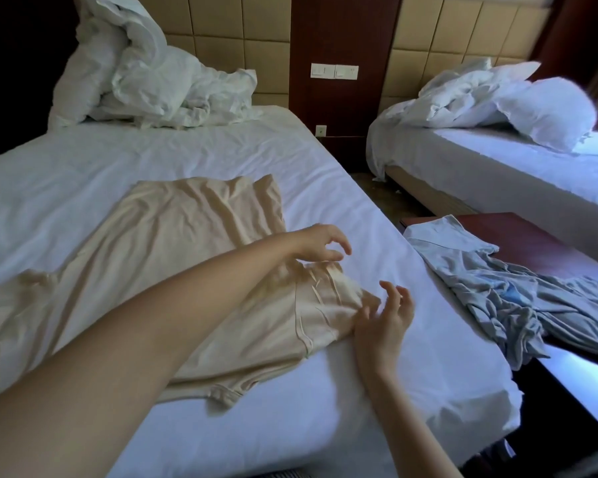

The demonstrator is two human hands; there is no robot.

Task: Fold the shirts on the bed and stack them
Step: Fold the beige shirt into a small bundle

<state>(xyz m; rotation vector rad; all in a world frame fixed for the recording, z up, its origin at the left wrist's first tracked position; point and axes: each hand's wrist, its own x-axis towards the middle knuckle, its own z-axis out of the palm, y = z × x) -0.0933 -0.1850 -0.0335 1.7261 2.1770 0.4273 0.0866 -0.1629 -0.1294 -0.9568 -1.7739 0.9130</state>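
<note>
The beige shirt (pixel 187 243) at centre frame, in front of me, is thin, soft knit cloth, matt and finely creased. Under it the bed sheet (pixel 83 174) is smooth white woven cloth, also matt. The duvet (pixel 145 74) upper left is crumpled white cloth. At right, the pale blue shirt (pixel 497 288) is limp, wrinkled cloth on a table (pixel 549 243) of dark red wood, polished to a gloss. The headboard panels (pixel 221 25) along the top look padded, tan, faintly sheened. The switch plates (pixel 334 71) are smooth white plastic.
</note>
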